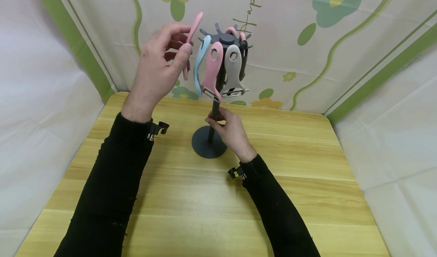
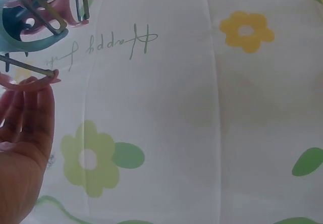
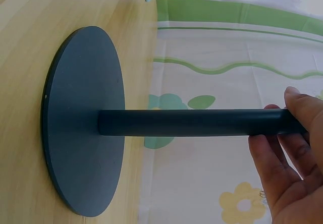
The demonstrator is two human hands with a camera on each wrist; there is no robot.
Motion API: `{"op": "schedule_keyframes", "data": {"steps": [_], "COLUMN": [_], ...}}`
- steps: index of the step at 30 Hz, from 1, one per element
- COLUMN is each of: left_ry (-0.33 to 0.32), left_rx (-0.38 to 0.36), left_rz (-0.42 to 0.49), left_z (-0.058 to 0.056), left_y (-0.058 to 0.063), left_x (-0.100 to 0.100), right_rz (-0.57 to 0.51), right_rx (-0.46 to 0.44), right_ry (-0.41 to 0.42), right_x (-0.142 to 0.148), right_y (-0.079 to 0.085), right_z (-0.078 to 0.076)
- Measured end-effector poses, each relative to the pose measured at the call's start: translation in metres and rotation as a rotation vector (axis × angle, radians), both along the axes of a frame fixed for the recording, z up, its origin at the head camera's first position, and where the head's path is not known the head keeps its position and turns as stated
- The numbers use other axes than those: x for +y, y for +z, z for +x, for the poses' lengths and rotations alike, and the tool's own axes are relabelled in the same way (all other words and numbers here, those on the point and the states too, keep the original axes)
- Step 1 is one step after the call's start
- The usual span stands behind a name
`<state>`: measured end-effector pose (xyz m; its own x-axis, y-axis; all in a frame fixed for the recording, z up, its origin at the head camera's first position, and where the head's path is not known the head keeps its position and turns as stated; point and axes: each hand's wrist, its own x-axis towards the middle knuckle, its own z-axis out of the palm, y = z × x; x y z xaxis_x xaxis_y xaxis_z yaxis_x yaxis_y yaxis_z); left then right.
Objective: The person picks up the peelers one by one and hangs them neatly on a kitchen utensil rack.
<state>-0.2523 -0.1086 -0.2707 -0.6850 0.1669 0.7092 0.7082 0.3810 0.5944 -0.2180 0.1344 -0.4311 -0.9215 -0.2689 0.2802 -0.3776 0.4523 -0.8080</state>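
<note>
My left hand point(image 1: 162, 57) pinches a pink peeler point(image 1: 194, 27) between thumb and fingers, just left of the rack's top. In the left wrist view, the fingers hold that peeler point(image 2: 33, 85) close beside the hanging ones. The dark grey rack point(image 1: 227, 39) has hooks around its top and stands upright on a round base point(image 1: 209, 145). Below the hanging tools my right hand point(image 1: 232, 130) grips the rack's pole point(image 3: 192, 122), thumb on one side and fingers on the other. A light blue peeler point(image 1: 201, 63), a pink peeler point(image 1: 214, 65) and a grey peeler point(image 1: 233, 65) hang facing me.
A black peeler point(image 1: 243, 57) hangs on the rack's right side, with pink handles point(image 1: 232, 30) behind it. The rack stands on a wooden table point(image 1: 191, 211), near its back edge. A flower-printed cloth point(image 1: 283, 21) hangs behind, and white cloth point(image 1: 403, 135) flanks the table.
</note>
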Motion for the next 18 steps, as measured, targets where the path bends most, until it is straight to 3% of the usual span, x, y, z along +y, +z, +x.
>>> {"op": "schedule_keyframes", "data": {"steps": [13,18], "left_ry": [-0.059,-0.091], "left_rx": [-0.133,-0.146], "left_rz": [0.011,0.005], "left_z": [-0.001,-0.004], "left_y": [-0.006,-0.011], "left_x": [0.002,0.003], "right_rz": [0.004,-0.002], "right_rx": [0.010,0.020], "right_ry": [0.001,0.005], "right_x": [0.000,0.000], "right_y": [0.000,0.000], "right_z": [-0.001,-0.001]}}
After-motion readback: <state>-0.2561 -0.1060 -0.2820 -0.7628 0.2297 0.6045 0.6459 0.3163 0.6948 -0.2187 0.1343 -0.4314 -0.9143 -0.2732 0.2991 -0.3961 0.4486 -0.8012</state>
